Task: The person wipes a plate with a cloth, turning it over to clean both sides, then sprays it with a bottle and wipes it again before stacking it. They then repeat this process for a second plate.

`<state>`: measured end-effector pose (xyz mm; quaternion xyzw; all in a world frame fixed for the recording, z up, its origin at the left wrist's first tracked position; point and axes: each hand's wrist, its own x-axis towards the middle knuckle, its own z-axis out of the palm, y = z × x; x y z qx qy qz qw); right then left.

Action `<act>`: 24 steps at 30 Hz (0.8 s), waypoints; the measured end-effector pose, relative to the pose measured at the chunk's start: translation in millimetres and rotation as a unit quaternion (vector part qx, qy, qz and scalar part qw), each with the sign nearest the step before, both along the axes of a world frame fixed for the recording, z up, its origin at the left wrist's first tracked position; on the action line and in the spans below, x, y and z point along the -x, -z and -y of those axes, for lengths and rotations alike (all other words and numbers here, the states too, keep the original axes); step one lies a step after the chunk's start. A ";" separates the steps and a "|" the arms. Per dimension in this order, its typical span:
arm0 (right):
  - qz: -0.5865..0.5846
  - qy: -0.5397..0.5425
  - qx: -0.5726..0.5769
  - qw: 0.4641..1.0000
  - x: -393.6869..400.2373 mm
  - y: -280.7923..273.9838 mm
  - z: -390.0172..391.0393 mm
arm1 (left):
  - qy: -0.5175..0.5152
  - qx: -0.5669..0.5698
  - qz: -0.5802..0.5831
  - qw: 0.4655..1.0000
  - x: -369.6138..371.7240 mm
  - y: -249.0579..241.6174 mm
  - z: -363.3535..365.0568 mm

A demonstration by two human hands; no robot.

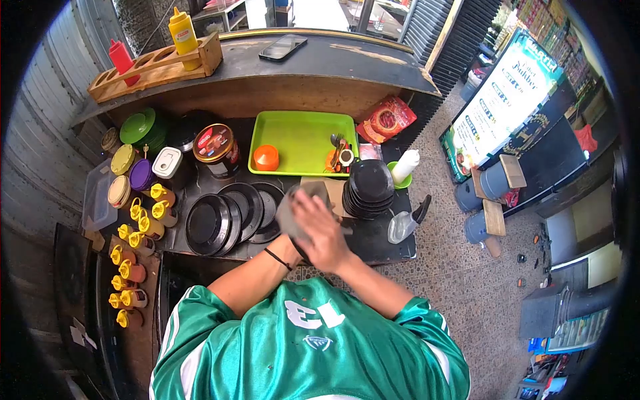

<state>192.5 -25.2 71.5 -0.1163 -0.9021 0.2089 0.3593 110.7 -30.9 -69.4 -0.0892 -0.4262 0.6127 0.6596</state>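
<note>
My right hand (317,230) lies over a grey cloth (287,212), its fingers bent across it and pressing it down. A dark edge shows just under the cloth, perhaps a black plate, mostly covered. My left hand reaches in from the left with a black band (279,259) on the wrist; its fingers are hidden beneath the cloth and my right hand. Left of the hands, several black plates (208,223) overlap on the dark counter (175,235). To the right stands a stack of small black plates (371,181), with a brown cardboard piece (335,195) partly behind my hands.
Behind the hands, a green tray (303,133) holds an orange bowl (266,158) and cutlery (339,143). Yellow-capped bottles (152,225) and a brown tub (217,149) crowd the left. A white bottle (407,165) and a clear scoop (401,227) stand at right; above lies a phone (283,47).
</note>
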 end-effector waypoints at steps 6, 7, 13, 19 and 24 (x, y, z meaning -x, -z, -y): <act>-0.044 -0.108 -0.092 0.989 -27.7 19.4 15.5 | 0.034 0.054 -0.449 0.891 100.9 -34.9 4.0; -0.035 -0.096 -0.103 0.989 -36.2 30.8 9.1 | 0.015 0.129 -0.447 0.885 95.8 -49.1 10.2; -0.080 0.154 0.011 0.985 -59.0 58.4 -14.6 | -0.015 0.308 -0.382 0.871 85.4 -98.4 13.9; -0.125 0.251 0.264 0.923 -70.4 65.2 -2.4 | -0.034 0.514 -0.453 0.728 63.0 -122.2 9.4; -0.084 0.262 0.249 0.929 -75.2 69.1 3.3 | 0.049 0.426 -0.562 0.707 33.3 -113.3 9.2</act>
